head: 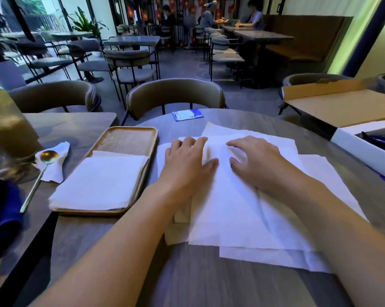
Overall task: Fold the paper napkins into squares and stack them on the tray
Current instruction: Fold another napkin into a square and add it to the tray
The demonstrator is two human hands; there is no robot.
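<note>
Several white paper napkins (242, 213) lie unfolded and overlapping on the round grey table in front of me. My left hand (187, 160) rests palm down on the top napkin's far left part, fingers straight. My right hand (253, 160) lies on the same napkin just to the right, fingers slightly bent and spread, tips touching the paper. A wooden tray (125, 138) sits to the left of the pile. Its near half carries a stack of folded square napkins (98, 182).
A gold spoon (41, 171) lies on a crumpled napkin left of the tray. A blue cloth (3, 209) sits at the left edge. A small blue packet (187, 114) lies at the table's far side. An open cardboard box (342, 107) and a white box (364, 147) stand at the right.
</note>
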